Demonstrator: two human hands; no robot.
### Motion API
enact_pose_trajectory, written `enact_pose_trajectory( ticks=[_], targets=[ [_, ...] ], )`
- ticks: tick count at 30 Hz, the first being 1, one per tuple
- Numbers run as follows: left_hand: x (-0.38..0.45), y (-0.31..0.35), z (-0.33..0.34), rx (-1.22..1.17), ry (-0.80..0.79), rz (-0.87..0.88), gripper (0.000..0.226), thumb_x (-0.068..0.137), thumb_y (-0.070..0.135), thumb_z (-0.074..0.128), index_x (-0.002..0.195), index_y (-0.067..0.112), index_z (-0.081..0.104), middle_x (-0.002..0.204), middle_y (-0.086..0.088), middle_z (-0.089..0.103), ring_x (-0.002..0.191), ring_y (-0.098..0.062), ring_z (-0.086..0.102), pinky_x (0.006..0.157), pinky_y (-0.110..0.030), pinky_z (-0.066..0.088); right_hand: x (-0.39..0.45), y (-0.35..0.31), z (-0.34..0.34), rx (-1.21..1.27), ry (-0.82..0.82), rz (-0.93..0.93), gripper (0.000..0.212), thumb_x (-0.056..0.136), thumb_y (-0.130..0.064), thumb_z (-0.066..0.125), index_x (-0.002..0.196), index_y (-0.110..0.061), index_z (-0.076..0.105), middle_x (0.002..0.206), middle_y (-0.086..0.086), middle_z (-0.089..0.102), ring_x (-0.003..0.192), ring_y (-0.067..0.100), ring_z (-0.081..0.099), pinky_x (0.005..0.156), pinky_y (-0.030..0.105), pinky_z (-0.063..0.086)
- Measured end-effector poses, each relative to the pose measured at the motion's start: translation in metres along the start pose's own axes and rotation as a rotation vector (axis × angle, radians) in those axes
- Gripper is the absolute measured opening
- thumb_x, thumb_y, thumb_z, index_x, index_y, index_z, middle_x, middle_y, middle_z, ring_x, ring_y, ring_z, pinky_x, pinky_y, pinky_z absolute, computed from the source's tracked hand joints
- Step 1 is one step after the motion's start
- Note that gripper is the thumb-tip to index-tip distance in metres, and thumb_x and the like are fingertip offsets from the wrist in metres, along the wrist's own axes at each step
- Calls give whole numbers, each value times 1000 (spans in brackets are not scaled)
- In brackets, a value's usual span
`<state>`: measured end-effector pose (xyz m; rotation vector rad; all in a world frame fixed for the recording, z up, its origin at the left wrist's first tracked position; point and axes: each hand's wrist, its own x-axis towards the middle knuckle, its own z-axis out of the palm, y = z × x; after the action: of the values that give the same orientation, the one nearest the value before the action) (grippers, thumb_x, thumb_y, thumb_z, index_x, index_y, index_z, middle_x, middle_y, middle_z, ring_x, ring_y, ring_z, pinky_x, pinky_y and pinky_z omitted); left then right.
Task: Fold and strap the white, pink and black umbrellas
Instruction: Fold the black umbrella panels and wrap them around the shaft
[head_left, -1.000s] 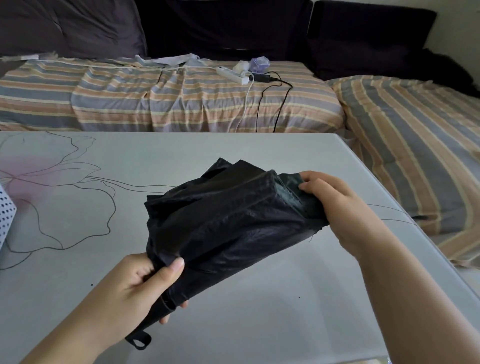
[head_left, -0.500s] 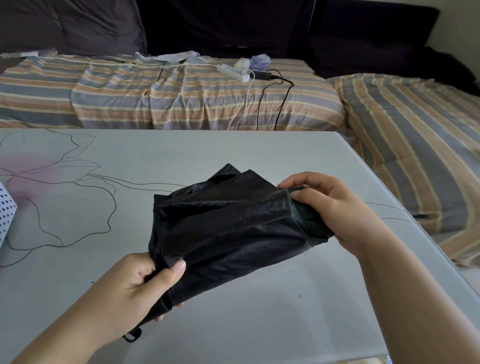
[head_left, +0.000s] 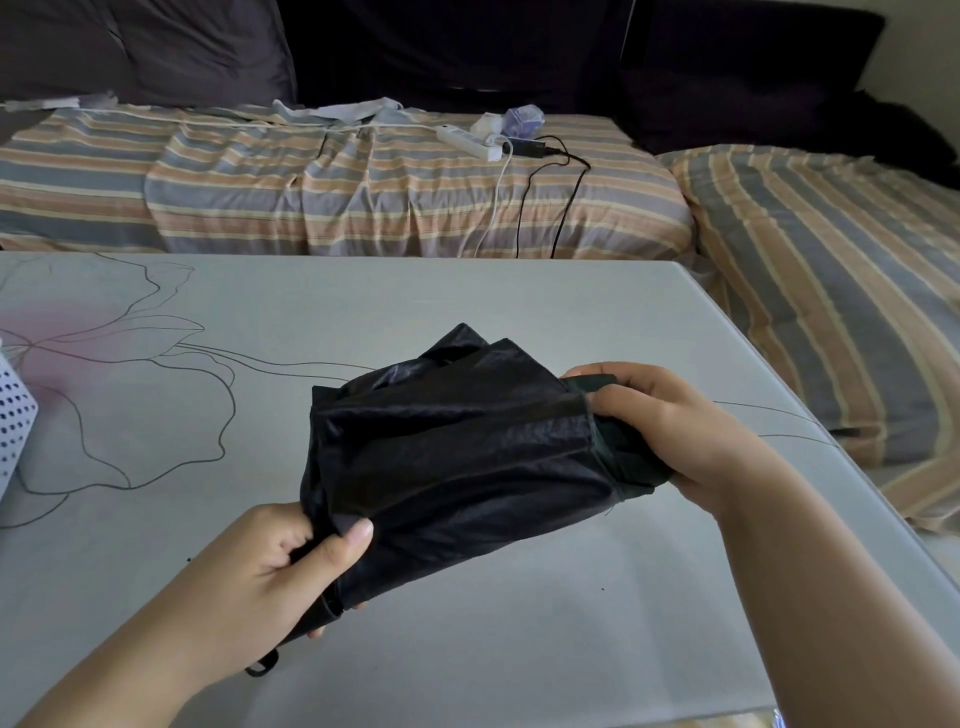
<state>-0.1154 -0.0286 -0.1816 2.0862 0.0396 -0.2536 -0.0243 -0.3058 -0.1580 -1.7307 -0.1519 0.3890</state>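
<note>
One black umbrella (head_left: 457, 447), collapsed with its fabric bunched in loose folds, is held between the two hands above the counter (head_left: 519, 649), over the middle of its near half and closer to the right edge than to the left. It slants from lower left to upper right. The left hand (head_left: 275, 571) grips the lower, handle end, fingers curled round it and the thumb lying on the fabric; a small black wrist loop (head_left: 262, 666) hangs out below that hand. The right hand (head_left: 670, 431) holds the upper right end, thumb and fingers closed on the gathered cloth and a dark strap-like band (head_left: 592, 382) that shows at the fingertips. Whether the umbrella touches the counter cannot be told. Only this one umbrella is in view.

The counter is pale grey with a thin line drawing of a flower (head_left: 130, 389) and a pink blush near its left edge. At that left edge sits part of one white object with dark dots (head_left: 13, 421), cut off by the frame. Beyond the far edge lies a sofa with a striped cover (head_left: 311, 197) and dark cushions (head_left: 156, 47). On it are one white power strip (head_left: 470, 143), one white cable (head_left: 493, 202), one black cable (head_left: 566, 202) and a small purplish item (head_left: 522, 119).
</note>
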Motion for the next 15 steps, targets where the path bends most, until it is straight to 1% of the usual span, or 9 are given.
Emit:
enact_pose_trajectory(
  ticks=[2, 3, 5, 7, 9, 10, 12, 13, 15],
  targets=[
    [1, 0, -1, -1, -14, 1, 65, 81, 60, 53, 62, -1, 65, 50, -6, 64, 42, -14, 58, 47, -16, 42, -3, 1, -4, 64, -57, -18, 27, 76, -24, 60, 94, -10, 74, 94, 13, 73, 85, 22, 68, 70, 28, 52],
    [1, -1, -2, -14, -11, 1, 70, 78, 67, 54, 62, -1, 65, 50, -6, 64, 43, -15, 58, 47, -16, 42, -5, 1, -4, 102, -85, -47, 22, 78, -22, 61, 92, -12, 76, 94, 11, 73, 85, 21, 69, 69, 26, 53],
    [2, 0, -4, -39, -5, -2, 75, 54, 80, 55, 60, 5, 66, 52, -6, 65, 43, -15, 57, 49, -16, 43, -6, 2, -4, 134, -74, -133, 15, 81, -21, 69, 91, -13, 76, 98, 7, 72, 89, 21, 69, 72, 26, 54],
    [3, -1, -4, -73, -16, 1, 87, 41, 94, 51, 60, 11, 67, 52, -9, 65, 44, -17, 57, 50, -18, 43, -5, 4, 1, 101, 51, -220, 15, 80, -27, 73, 90, -15, 76, 107, 1, 69, 95, 19, 67, 76, 25, 53],
    [4, -4, -4, -74, -23, 7, 89, 40, 97, 46, 59, 13, 68, 52, -12, 64, 45, -20, 57, 53, -23, 44, -3, 5, 9, -5, 216, -282, 7, 84, -27, 71, 83, -22, 75, 108, -4, 66, 95, 10, 66, 78, 24, 52],
    [5, -5, -4, -71, -24, 12, 89, 41, 98, 46, 60, 13, 69, 52, -14, 64, 46, -21, 58, 55, -26, 43, -2, 4, 12, -71, 264, -304, 7, 87, -25, 68, 83, -23, 73, 108, -5, 65, 93, 6, 65, 79, 23, 51],
    [4, -5, -3, -78, -13, 25, 89, 43, 97, 46, 60, 13, 70, 51, -16, 63, 47, -24, 58, 57, -29, 43, -2, 2, 15, -135, 304, -333, 10, 91, -24, 63, 85, -23, 71, 108, -5, 63, 91, 3, 64, 81, 23, 51],
    [4, -6, -3, -83, -6, 29, 89, 43, 96, 47, 61, 13, 70, 51, -16, 62, 46, -25, 58, 58, -30, 43, -2, 1, 15, -148, 313, -345, 10, 91, -27, 64, 85, -22, 70, 107, -5, 63, 91, 4, 64, 81, 23, 50],
    [4, -6, -2, -86, 5, 37, 89, 43, 96, 48, 61, 12, 70, 51, -16, 62, 46, -25, 58, 58, -30, 43, -2, 0, 17, -174, 353, -373, 20, 84, -35, 62, 82, -17, 69, 101, -5, 64, 89, 7, 63, 79, 25, 49]
  ],
)
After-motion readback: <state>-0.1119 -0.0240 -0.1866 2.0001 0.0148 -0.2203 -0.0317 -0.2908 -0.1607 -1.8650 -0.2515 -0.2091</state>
